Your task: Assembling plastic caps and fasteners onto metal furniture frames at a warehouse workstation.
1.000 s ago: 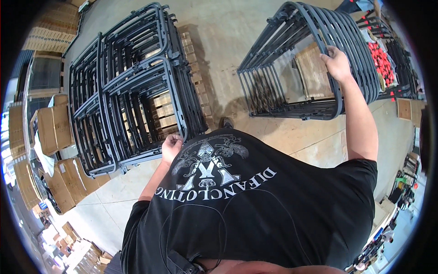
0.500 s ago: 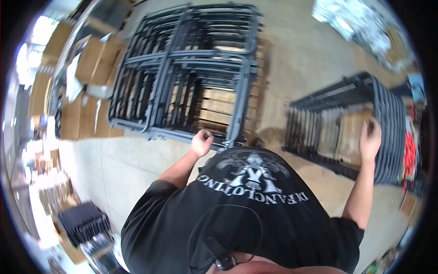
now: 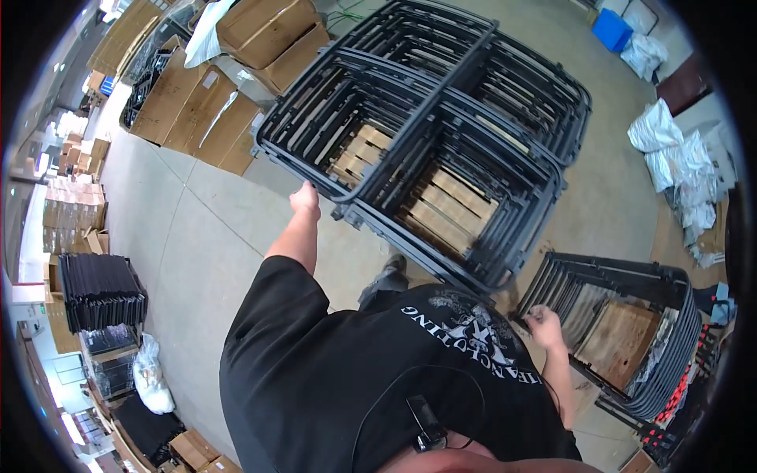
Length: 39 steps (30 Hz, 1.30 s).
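Black frames (image 3: 430, 107) — left grip (image 3: 305, 201) alongside, contact unclear — right grip (image 3: 546, 326) loosely curled.

Left hand (image 3: 305, 201) extended well forward; right hand (image 3: 545, 326) closer in, loosely curled

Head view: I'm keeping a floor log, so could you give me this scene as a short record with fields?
Left: bare left hand, by the near edge of a large stack of dark grey metal frames; contact unclear
Right: bare right hand, by the left end of a smaller row of dark rounded frames; grip unclear
Through stack openings: pale wooden slats
Upper left: brown cardboard boxes
Far right: silvery plastic bags
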### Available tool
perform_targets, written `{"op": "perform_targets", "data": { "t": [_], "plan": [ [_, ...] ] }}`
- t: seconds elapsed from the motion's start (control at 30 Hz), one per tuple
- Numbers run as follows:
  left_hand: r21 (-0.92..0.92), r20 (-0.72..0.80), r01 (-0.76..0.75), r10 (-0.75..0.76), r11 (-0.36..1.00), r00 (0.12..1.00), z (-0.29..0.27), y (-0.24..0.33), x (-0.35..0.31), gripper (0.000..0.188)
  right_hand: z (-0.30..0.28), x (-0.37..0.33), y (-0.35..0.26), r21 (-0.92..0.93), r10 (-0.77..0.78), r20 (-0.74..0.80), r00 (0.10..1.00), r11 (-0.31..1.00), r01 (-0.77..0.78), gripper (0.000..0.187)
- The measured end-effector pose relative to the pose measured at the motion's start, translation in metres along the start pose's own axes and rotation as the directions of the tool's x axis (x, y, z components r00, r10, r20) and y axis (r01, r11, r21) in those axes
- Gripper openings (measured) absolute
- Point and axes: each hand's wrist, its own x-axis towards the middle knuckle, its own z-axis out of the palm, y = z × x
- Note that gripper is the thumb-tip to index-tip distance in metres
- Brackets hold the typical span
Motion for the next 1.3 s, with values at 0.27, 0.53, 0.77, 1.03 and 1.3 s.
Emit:
{"op": "perform_targets", "data": {
  "t": [0.27, 0.53, 0.77, 1.03, 1.3],
  "plan": [
    [-0.494, 0.660, 0.585, -0.160, 0.644, 0.734, 0.001, 0.052, 0.154, 0.030, 0.090, -0.012, -0.088, -0.226, 0.104, 0.047, 0.993, 0.970, -0.091, 0.036],
    [-0.544, 0.811, 0.666, 0.114, 0.511, 0.574, -0.064, 0.143, 0.085, 0.049, 0.103, 0.012, -0.190, 0.293, 0.095, 0.007, 0.995, 0.952, -0.093, 0.020],
    [-0.493, 0.756, 0.863, 0.543, 0.107, 0.365, -0.056, 0.227, 0.056, 0.035, 0.136, 0.060, -0.301, -0.169, -0.251, -0.030, 0.968, 0.955, 0.242, 0.029],
    [-0.506, 0.813, 0.774, 0.510, 0.381, 0.280, -0.070, 0.288, -0.061, 0.041, 0.112, 0.077, -0.402, 0.313, -0.225, -0.466, 0.856, 0.863, 0.397, 0.075],
    [-0.631, 0.760, 0.442, 0.623, 0.637, 0.187, -0.091, 0.303, -0.178, 0.034, 0.140, 0.096, -0.419, 0.789, 0.034, -0.318, 0.948, 0.564, 0.244, 0.086]
  ]
}}
